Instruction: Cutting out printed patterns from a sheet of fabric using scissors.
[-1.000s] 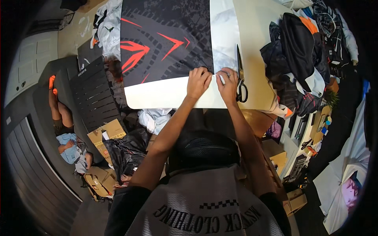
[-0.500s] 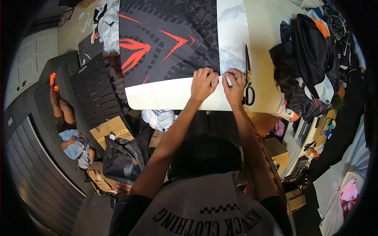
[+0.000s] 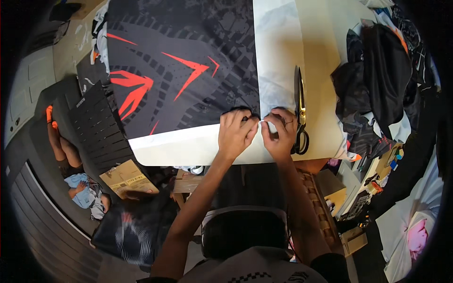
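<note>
A dark grey printed fabric (image 3: 184, 94) with red arrow shapes and tyre-track marks lies on the cream table (image 3: 321, 132), with a white band (image 3: 278, 56) along its right side. My left hand (image 3: 234, 136) grips the dark fabric's near edge with curled fingers. My right hand (image 3: 278, 134) pinches the white band just beside it, where the two meet; the exact fold under the fingertips is hidden. Large black scissors (image 3: 302, 113) with gold at the pivot rest just right of my right hand.
Piles of dark garments (image 3: 377, 75) crowd the right side. Below left are cardboard (image 3: 127, 179) and a dark bag (image 3: 130, 231). Another person (image 3: 82, 188) lies on a grey couch at far left. A cluttered shelf (image 3: 373, 184) stands at lower right.
The view has shifted, so table, fabric and hands appear lower in the picture and the fabric larger. Both hands stay curled on the fabric's near edge, with small movements of the fingers.
</note>
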Available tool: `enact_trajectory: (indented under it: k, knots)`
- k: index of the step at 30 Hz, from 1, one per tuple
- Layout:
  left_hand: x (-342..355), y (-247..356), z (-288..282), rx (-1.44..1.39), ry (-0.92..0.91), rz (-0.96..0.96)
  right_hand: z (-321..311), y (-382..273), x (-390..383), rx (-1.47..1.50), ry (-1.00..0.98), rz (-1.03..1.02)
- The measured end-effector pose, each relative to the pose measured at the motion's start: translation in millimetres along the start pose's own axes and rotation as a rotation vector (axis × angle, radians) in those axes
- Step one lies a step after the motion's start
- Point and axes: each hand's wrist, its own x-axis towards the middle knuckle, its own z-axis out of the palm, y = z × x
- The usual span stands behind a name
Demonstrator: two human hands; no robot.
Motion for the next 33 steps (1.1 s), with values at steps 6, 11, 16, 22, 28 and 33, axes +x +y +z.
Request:
enact_trajectory:
  k: [6,11,16,22,28,33]
  knots:
    - [-8.5,0.5,1.2,0.015,-0.041,-0.037,0.8,5.3,-8.6,0.059,-0.048,0.021]
    - [-8.4,0.1,4.3,0.044,-0.023,-0.048,2.7,7.9,-9.6,0.079,-0.037,0.021]
    - [-8.0,0.1,5.6,0.068,-0.026,-0.039,0.8,7.8,-9.0,0.063,-0.031,0.022]
    - [-9.9,-1.5,4.9,0.090,-0.052,-0.033,0.2,9.9,-9.3,0.032,-0.037,0.012]
    - [-6.3,2.5,5.3,0.066,-0.032,-0.054,1.0,8.7,-7.8,0.071,-0.019,0.029]
    - [-5.1,4.9,3.4,0.034,-0.049,-0.100,-0.3,7.9,-7.4,0.059,-0.015,0.030]
